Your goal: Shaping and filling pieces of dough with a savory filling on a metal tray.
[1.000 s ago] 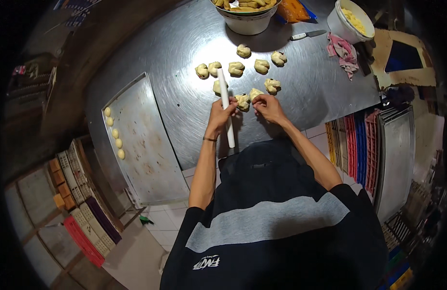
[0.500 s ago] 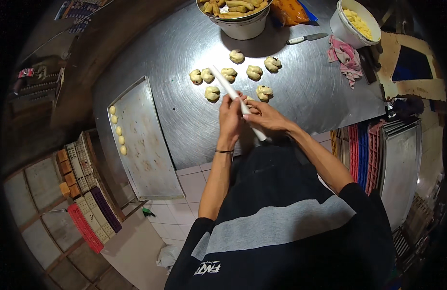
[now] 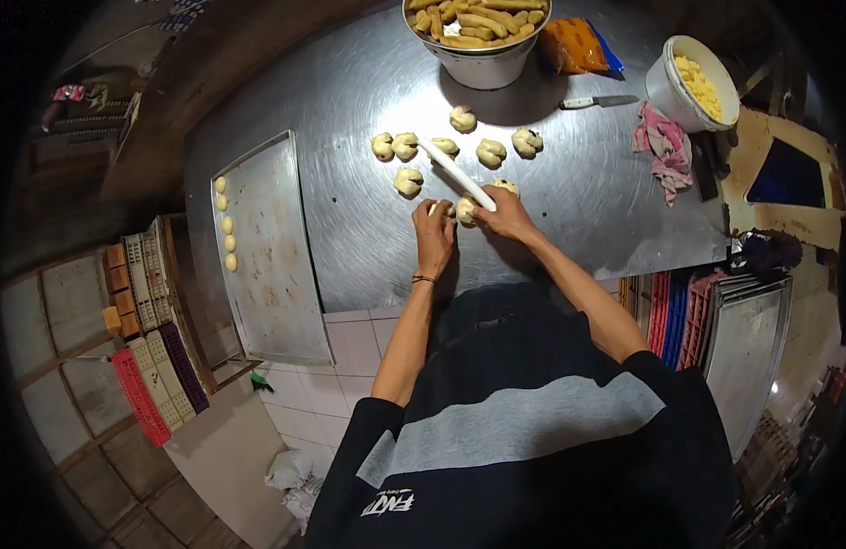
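Note:
My right hand (image 3: 508, 216) is closed around the lower end of a white rolling pin (image 3: 455, 172), which slants up and left above the steel table (image 3: 350, 238). My left hand (image 3: 433, 240) rests at the tabletop with fingers curled at a pale piece of dough (image 3: 444, 209), mostly covered by them. Between the hands lies a folded dough bun (image 3: 466, 211). Another bun (image 3: 506, 187) sits just beyond my right hand, partly hidden. Farther off are several more shaped buns (image 3: 407, 181) with dark filling showing in some; the pin covers part of one (image 3: 445, 147).
To the left lies a metal baking tray (image 3: 276, 229) with several small dough balls (image 3: 227, 224) along its left side. Toward the back stand a bowl of browned sticks (image 3: 482, 27) on a white bucket, an orange packet (image 3: 574, 46), a knife (image 3: 598, 102), a pink cloth (image 3: 665, 156) and a tub of yellow shreds (image 3: 697, 87).
My left hand has left the rolling pin and lowered to the dough on the table. My right hand has moved right, now holding the pin alone by its lower end. The view has shifted slightly.

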`<move>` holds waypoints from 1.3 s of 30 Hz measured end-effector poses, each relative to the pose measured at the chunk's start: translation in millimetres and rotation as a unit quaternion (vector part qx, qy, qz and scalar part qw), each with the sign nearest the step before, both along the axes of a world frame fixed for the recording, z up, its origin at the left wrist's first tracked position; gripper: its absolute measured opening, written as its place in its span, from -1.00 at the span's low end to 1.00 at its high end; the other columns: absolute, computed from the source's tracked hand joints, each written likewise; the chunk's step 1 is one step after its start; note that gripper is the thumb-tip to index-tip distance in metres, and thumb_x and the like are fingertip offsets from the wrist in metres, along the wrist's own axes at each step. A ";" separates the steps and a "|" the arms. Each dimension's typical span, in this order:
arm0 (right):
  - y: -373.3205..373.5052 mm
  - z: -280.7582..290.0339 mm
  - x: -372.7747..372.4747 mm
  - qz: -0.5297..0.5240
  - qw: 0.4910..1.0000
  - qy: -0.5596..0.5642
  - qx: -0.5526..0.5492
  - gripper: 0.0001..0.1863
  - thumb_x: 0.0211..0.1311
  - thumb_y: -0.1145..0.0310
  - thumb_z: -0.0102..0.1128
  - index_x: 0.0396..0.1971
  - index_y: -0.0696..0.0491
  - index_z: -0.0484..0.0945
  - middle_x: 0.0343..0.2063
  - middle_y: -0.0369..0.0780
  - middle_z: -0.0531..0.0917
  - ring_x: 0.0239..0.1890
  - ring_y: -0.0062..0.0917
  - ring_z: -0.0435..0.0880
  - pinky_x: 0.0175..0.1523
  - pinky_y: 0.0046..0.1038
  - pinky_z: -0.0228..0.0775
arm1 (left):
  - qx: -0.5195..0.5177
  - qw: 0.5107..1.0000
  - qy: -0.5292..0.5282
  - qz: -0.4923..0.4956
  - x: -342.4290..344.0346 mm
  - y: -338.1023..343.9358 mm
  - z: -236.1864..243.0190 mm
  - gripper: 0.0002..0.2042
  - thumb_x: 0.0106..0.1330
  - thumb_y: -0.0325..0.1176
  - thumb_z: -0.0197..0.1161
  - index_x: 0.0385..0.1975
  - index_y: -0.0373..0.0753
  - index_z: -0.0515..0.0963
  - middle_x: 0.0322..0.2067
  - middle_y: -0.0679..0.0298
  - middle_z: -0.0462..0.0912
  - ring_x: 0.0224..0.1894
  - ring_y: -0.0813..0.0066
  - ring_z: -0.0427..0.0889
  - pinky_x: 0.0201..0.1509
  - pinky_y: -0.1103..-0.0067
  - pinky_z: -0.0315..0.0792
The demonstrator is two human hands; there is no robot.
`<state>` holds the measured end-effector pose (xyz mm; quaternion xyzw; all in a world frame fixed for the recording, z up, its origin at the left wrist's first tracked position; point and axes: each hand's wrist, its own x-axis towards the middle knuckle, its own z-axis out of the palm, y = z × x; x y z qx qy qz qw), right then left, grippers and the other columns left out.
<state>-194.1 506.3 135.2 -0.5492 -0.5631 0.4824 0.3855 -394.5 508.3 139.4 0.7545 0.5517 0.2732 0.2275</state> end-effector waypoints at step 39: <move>41.0 92.0 -4.2 0.062 0.993 0.076 -0.063 -0.70 0.29 0.32 0.31 -0.15 0.26 0.63 -0.38 -0.19 0.71 -0.40 -0.64 0.64 -0.33 -0.58 0.47 | -0.214 0.733 -0.614 0.202 39.8 -8.7 79.7 -0.71 0.35 -0.53 0.24 0.06 -0.35 0.50 -0.12 0.21 0.64 -0.09 0.53 0.62 0.04 0.63 0.50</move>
